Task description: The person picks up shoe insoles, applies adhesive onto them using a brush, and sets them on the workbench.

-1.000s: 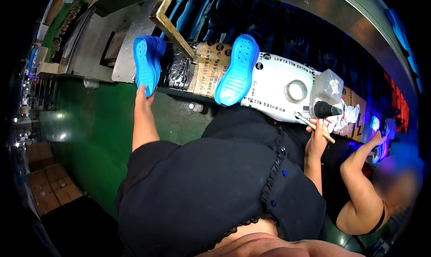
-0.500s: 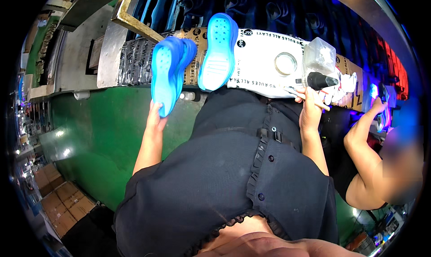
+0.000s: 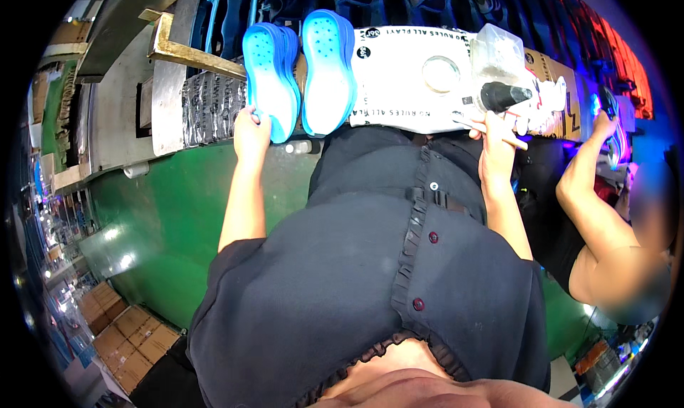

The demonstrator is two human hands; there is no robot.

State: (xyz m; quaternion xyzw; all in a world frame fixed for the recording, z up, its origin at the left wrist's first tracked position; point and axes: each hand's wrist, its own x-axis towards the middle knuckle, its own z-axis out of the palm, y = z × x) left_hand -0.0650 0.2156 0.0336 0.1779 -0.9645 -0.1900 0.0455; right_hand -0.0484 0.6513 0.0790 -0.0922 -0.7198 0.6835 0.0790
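My left hand (image 3: 251, 131) pinches the near end of a blue shoe sole (image 3: 268, 80) with a pale inner face and small holes toward its far end. Right beside it lies a matching blue sole (image 3: 328, 76), holes likewise at the far end. My right hand (image 3: 496, 151) has its fingers closed on a thin brush (image 3: 514, 142) with a wooden handle, its tip end pointing left over the edge of a white printed sheet (image 3: 399, 98). Just beyond that hand lies a black cone-tipped bottle (image 3: 504, 96).
On the sheet sits a round, shallow dish (image 3: 442, 74), with a clear plastic box (image 3: 497, 52) to its right. A bent metal bar (image 3: 196, 57) juts in from the left. Dark racks line the far side. At right, a co-worker's arm (image 3: 586, 167) reaches toward a lit shoe.
My left hand has moved the left sole away from me, so it now lies level with the other one. My right hand keeps its hold on the brush; the view has shifted slightly.
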